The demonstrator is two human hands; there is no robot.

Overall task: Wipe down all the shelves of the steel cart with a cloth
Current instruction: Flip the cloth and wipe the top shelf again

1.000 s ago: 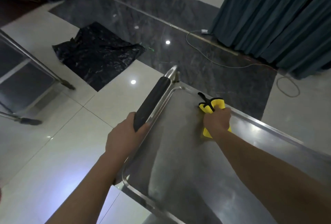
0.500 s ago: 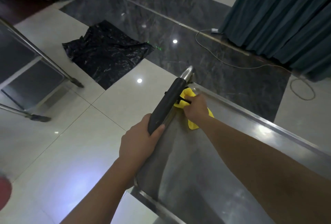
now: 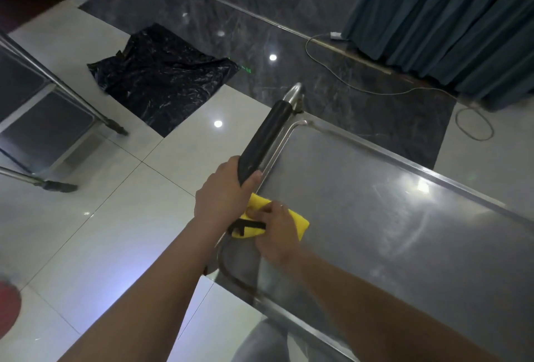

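The steel cart's top shelf (image 3: 361, 217) is a shiny raised-rim tray filling the lower right. Its black foam-covered handle (image 3: 267, 139) runs along the left end. My left hand (image 3: 225, 199) grips the near part of that handle. My right hand (image 3: 276, 234) holds a folded yellow cloth with a black loop (image 3: 300, 224) against the shelf's near left edge, right beside my left hand. Most of the cloth is covered by my fingers. The lower shelves are out of sight.
A crumpled black plastic bag (image 3: 161, 75) lies on the tiled floor to the left. Steel legs of another frame (image 3: 72, 95) stand at far left. A cable (image 3: 375, 90) trails along the floor before dark teal curtains (image 3: 450, 20). My trouser leg (image 3: 260, 341) shows below.
My right hand has drawn the yellow cloth along the shelf's left end, from the far corner back to the near edge beside my left hand. My left hand kept hold of the handle.
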